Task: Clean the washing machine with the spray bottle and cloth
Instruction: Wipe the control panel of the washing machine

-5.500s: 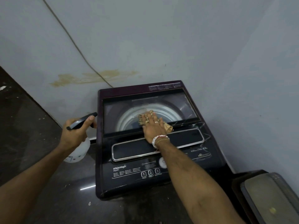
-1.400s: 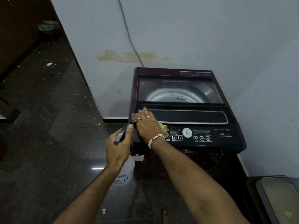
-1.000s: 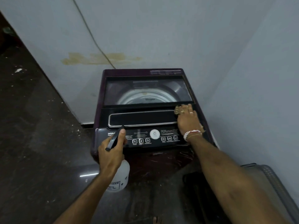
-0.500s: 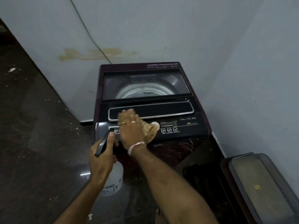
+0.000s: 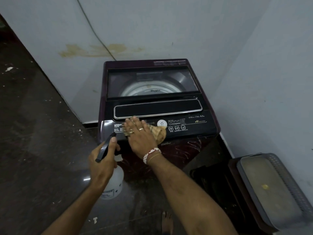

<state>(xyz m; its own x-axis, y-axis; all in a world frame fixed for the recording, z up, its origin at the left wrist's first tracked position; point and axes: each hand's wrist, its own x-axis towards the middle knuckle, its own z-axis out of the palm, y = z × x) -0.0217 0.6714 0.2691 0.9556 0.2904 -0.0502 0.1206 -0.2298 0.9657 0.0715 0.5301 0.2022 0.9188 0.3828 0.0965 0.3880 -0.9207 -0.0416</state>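
Observation:
A dark maroon top-loading washing machine (image 5: 194, 134) stands in the corner, its glass lid shut over the drum. My right hand (image 5: 139, 136) lies flat on the left part of the control panel, pressing a tan cloth (image 5: 160, 133) that sticks out from under the palm. My left hand (image 5: 101, 164) grips a white spray bottle (image 5: 113, 184) with a black trigger head, held just in front of the machine's front left corner, nozzle towards the panel.
White walls close in behind and to the right of the machine. A cable (image 5: 94, 31) runs down the back wall. A grey lidded bin (image 5: 271, 189) stands at the right on the floor. The dark floor (image 5: 33, 150) stretches to the left. My bare foot (image 5: 166, 223) shows below.
My right hand slid the cloth from the panel's right end to its left part and stays there. The left hand keeps the bottle by the front left corner.

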